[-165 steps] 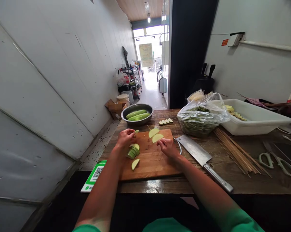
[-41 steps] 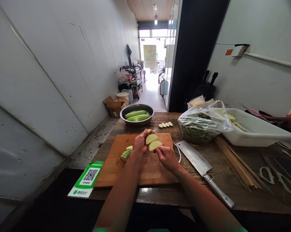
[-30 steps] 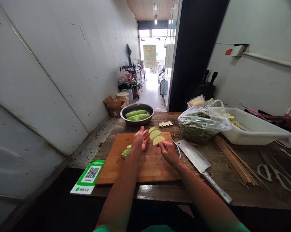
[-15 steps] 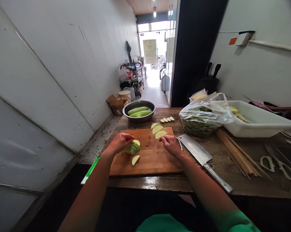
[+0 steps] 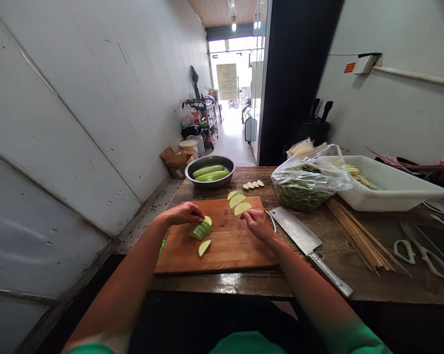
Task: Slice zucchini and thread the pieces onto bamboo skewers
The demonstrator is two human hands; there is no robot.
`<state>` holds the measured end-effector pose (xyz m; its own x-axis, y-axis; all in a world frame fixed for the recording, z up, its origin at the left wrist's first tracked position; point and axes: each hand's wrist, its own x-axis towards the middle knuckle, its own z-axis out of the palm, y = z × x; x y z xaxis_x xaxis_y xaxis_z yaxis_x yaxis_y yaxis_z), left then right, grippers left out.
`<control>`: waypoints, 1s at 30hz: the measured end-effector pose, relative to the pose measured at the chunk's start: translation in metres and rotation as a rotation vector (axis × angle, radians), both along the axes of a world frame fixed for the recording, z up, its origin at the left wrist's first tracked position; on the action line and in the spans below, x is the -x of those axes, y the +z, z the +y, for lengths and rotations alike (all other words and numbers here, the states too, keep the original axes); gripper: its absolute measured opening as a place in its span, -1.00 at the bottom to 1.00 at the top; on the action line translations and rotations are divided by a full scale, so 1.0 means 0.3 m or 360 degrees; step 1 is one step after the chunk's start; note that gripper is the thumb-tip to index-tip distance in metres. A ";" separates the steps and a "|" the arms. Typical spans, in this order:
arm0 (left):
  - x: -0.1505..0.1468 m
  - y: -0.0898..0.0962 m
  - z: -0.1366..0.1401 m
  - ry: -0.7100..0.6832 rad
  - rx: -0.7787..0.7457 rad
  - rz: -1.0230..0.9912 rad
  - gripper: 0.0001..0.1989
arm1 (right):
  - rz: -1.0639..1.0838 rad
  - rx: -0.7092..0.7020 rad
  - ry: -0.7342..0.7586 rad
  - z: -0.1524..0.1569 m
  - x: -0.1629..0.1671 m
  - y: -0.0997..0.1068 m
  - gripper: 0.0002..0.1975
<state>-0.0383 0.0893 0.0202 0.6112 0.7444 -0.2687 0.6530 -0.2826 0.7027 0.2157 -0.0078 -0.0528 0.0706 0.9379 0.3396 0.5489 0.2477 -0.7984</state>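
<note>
My right hand (image 5: 257, 222) is closed at the near end of a skewered row of half-round zucchini slices (image 5: 237, 200), held over the far right part of the wooden cutting board (image 5: 222, 260). The skewer is mostly hidden; a thin tip shows past the farthest slice. At the board's left, my left hand (image 5: 188, 214) has its fingertips pinched together at the top of a leaning stack of cut zucchini (image 5: 199, 230). Whether a slice is between those fingertips is hidden. One loose slice (image 5: 204, 248) lies just in front of the stack.
Behind the board stand a metal bowl of whole zucchini (image 5: 210, 184) and a finished-looking slice skewer (image 5: 253, 185). To the right lie a cleaver (image 5: 299, 231), bamboo skewers (image 5: 354, 238), scissors (image 5: 424, 253), a plastic bag of greens (image 5: 305, 184) and a white tub (image 5: 395, 194).
My left hand has dipped slightly, its fingertips lower against the stack. My right hand keeps the skewered slices in nearly the same place. The view has shifted a little.
</note>
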 end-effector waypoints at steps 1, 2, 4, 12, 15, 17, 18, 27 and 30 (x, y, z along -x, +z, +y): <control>0.005 -0.002 0.004 -0.0028 0.0001 -0.0003 -0.87 | 0.0007 -0.0002 0.0005 -0.001 0.000 0.000 -0.69; 0.010 -0.005 0.008 -0.0041 0.0007 -0.0011 -0.86 | 0.0013 -0.0002 0.0012 -0.002 0.000 0.000 -0.69; 0.017 -0.012 0.015 -0.0020 0.0029 -0.0047 -0.85 | 0.0016 -0.0005 0.0024 -0.004 0.001 -0.001 -0.69; -0.016 -0.042 0.027 0.0152 0.0034 -0.0214 -0.93 | 0.0124 0.0029 0.0105 0.006 0.009 -0.025 -0.68; -0.026 -0.035 0.038 0.0081 0.0014 -0.0154 -0.91 | 0.0250 0.0046 0.0182 0.003 0.015 -0.026 -0.68; -0.024 -0.025 0.048 -0.0022 -0.0008 -0.0084 -0.88 | 0.0317 0.0034 0.0227 -0.002 0.021 -0.022 -0.68; -0.022 -0.020 0.052 -0.0084 -0.0028 -0.0045 -0.87 | 0.0333 0.0028 0.0240 -0.005 0.023 -0.020 -0.68; -0.002 -0.054 0.077 -0.0098 -0.0147 -0.0007 -0.90 | 0.0331 0.0080 0.0209 -0.011 0.030 -0.018 -0.74; -0.009 -0.057 0.079 -0.0123 -0.0236 0.0018 -0.92 | 0.0453 0.0153 0.0247 -0.009 0.027 -0.016 -0.78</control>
